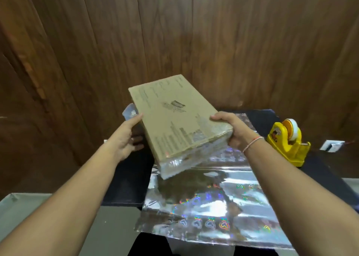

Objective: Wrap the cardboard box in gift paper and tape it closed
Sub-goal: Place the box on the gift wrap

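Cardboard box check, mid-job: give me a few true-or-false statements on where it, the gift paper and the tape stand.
1. The cardboard box is lifted and tilted above the gift paper. True.
2. Only the left hand holds the box. False: the right hand grips its near corner and the left hand is on its other side.
3. The tape dispenser is red and lies on the paper. False: it is yellow, beside the paper.
4. The paper lies spread out on the table. True.
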